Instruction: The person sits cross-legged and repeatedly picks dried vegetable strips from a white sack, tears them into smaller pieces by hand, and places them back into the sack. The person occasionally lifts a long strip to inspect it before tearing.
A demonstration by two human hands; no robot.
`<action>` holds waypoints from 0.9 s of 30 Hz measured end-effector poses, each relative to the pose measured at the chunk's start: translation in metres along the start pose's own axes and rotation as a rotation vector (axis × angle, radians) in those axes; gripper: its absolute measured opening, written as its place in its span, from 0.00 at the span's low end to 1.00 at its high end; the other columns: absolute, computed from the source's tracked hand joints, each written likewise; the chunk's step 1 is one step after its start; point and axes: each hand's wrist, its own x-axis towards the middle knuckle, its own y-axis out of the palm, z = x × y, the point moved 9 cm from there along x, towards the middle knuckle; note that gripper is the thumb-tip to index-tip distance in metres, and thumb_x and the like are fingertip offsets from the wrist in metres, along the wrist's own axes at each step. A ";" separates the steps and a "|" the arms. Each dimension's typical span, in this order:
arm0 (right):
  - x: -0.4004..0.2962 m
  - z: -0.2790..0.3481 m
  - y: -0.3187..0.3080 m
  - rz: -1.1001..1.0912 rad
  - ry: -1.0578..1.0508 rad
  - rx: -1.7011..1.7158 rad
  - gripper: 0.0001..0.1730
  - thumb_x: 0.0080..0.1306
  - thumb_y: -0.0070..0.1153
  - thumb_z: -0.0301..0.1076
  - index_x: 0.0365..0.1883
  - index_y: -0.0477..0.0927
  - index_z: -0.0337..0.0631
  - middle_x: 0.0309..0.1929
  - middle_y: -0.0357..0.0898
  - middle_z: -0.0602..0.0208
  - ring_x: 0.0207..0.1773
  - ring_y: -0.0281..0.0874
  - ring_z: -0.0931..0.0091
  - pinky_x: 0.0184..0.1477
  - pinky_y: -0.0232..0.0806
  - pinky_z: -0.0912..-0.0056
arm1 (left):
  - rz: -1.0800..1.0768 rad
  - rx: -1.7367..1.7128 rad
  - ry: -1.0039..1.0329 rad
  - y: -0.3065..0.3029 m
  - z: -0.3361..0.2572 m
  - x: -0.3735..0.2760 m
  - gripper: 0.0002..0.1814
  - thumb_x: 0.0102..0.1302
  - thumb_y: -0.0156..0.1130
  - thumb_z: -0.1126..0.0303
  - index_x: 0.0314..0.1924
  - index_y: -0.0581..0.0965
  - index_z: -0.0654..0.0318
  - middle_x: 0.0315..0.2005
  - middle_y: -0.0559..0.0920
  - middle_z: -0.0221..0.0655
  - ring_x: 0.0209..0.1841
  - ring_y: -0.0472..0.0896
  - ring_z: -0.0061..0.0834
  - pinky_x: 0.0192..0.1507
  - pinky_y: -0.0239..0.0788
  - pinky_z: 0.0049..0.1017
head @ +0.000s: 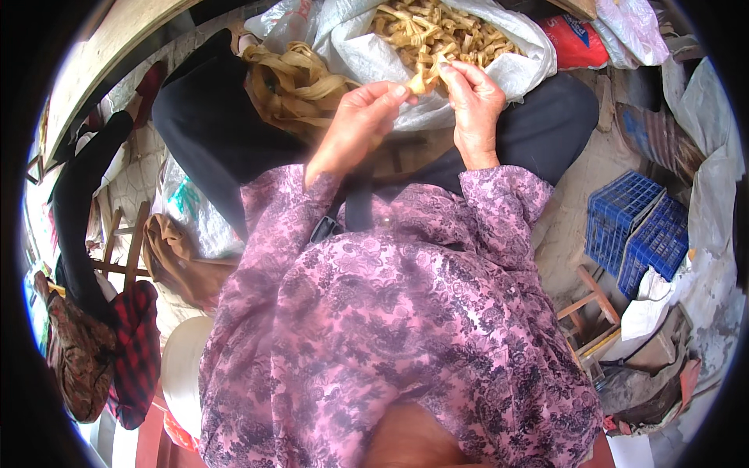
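Note:
A pale yellow-brown strip tied in a knot (pixel 422 82) stretches between my two hands, just above the near rim of a white woven plastic sack (pixel 374 61). My left hand (pixel 370 111) pinches one end of it between thumb and fingers. The other end is gripped by the thumb and fingertips of my right hand (pixel 475 102). Many similar knotted strips (pixel 468 32) fill the mouth of the sack between my knees. Over my left thigh lies a loose bundle of long, flat, yellow-brown strips (pixel 298 88), untied where visible.
Two blue plastic baskets (pixel 623 210) stand at the right, near a small wooden stool frame (pixel 594 298). A red plastic bag (pixel 573 42) lies beyond my right knee. On the left are a brown cloth (pixel 175 257), clear plastic bags and another person's dark-clad leg (pixel 76 205).

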 end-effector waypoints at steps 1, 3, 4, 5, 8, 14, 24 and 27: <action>0.001 -0.001 0.001 0.021 0.006 -0.017 0.05 0.58 0.60 0.24 0.32 0.81 0.31 0.27 0.76 0.76 0.30 0.68 0.88 0.34 0.62 0.86 | 0.019 -0.017 -0.017 0.001 0.002 0.000 0.13 0.67 0.56 0.63 0.38 0.78 0.66 0.18 0.61 0.15 0.21 0.54 0.09 0.24 0.47 0.13; 0.003 -0.004 0.004 0.062 0.020 -0.052 0.05 0.59 0.60 0.24 0.32 0.80 0.30 0.25 0.76 0.77 0.29 0.68 0.89 0.33 0.62 0.87 | 0.015 -0.008 -0.002 -0.003 0.000 -0.003 0.13 0.68 0.55 0.63 0.38 0.78 0.66 0.18 0.62 0.15 0.21 0.54 0.09 0.24 0.47 0.13; 0.003 -0.008 0.009 0.186 0.087 -0.169 0.11 0.57 0.62 0.27 0.38 0.79 0.33 0.31 0.78 0.71 0.34 0.72 0.82 0.38 0.65 0.81 | 0.014 -0.011 0.004 -0.006 0.002 -0.003 0.13 0.68 0.55 0.63 0.38 0.78 0.66 0.18 0.62 0.15 0.21 0.54 0.09 0.23 0.47 0.13; 0.001 0.014 0.009 0.189 -0.140 -0.404 0.14 0.55 0.62 0.28 0.40 0.79 0.36 0.35 0.77 0.69 0.38 0.72 0.78 0.40 0.66 0.77 | 0.012 -0.014 0.011 -0.008 0.003 -0.004 0.13 0.68 0.55 0.63 0.38 0.78 0.66 0.19 0.62 0.15 0.21 0.54 0.09 0.23 0.47 0.13; -0.027 0.080 0.043 0.313 -0.675 -0.969 0.29 0.46 0.65 0.32 0.50 0.75 0.46 0.52 0.71 0.63 0.56 0.66 0.65 0.54 0.62 0.62 | 0.013 0.073 0.016 -0.009 -0.003 -0.004 0.12 0.68 0.55 0.62 0.37 0.77 0.64 0.20 0.64 0.15 0.21 0.56 0.09 0.23 0.47 0.13; -0.039 0.045 0.087 0.717 -0.878 -1.245 0.11 0.42 0.64 0.33 0.26 0.79 0.46 0.34 0.78 0.71 0.45 0.72 0.70 0.48 0.61 0.66 | 0.048 0.260 0.034 0.010 -0.014 -0.013 0.12 0.66 0.57 0.58 0.33 0.76 0.60 0.19 0.67 0.16 0.21 0.58 0.09 0.22 0.47 0.13; -0.015 0.024 0.062 0.600 -0.804 -1.173 0.07 0.53 0.60 0.35 0.23 0.75 0.46 0.19 0.72 0.69 0.30 0.70 0.65 0.33 0.63 0.63 | 0.086 -0.047 -0.180 0.010 0.009 -0.026 0.14 0.69 0.51 0.61 0.27 0.70 0.59 0.15 0.59 0.15 0.17 0.51 0.09 0.19 0.42 0.14; -0.002 0.036 0.056 0.545 -0.471 -1.171 0.09 0.50 0.63 0.34 0.28 0.75 0.46 0.23 0.76 0.67 0.30 0.74 0.64 0.31 0.66 0.63 | -0.101 0.809 0.379 0.004 -0.042 -0.017 0.11 0.66 0.57 0.66 0.40 0.74 0.68 0.19 0.70 0.21 0.20 0.64 0.11 0.22 0.55 0.15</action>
